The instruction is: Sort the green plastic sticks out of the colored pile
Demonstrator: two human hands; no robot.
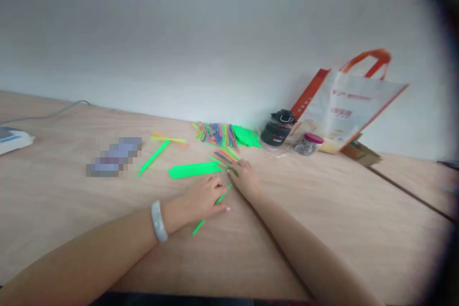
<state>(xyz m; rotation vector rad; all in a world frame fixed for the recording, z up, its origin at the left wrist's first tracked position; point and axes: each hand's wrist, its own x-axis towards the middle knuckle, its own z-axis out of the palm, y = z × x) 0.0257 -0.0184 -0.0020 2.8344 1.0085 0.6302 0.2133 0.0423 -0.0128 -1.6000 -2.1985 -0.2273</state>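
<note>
My left hand [206, 197], with a pale bangle [159, 221] on its wrist, lies over a thin green strip [199, 227] on the table, its thumb and fingers apart. The strip shows on both sides of the hand. My right hand [245, 178] touches the near end of a small bundle of coloured strips [223, 157]; its fingertips are partly hidden and blurred. Between the hands and slightly left lies a stack of green strips [193, 169]. Farther left, a green strip [154, 157] meets crossed yellow and orange strips [168, 138].
Mixed coloured strips [215, 134] and a green pile [246, 136] lie near the wall. Behind right stand a black bottle [276, 129], a red-lidded jar [308, 144] and a white bag [344, 110]. A blurred-out object [114, 157] and white device [14, 139] are left.
</note>
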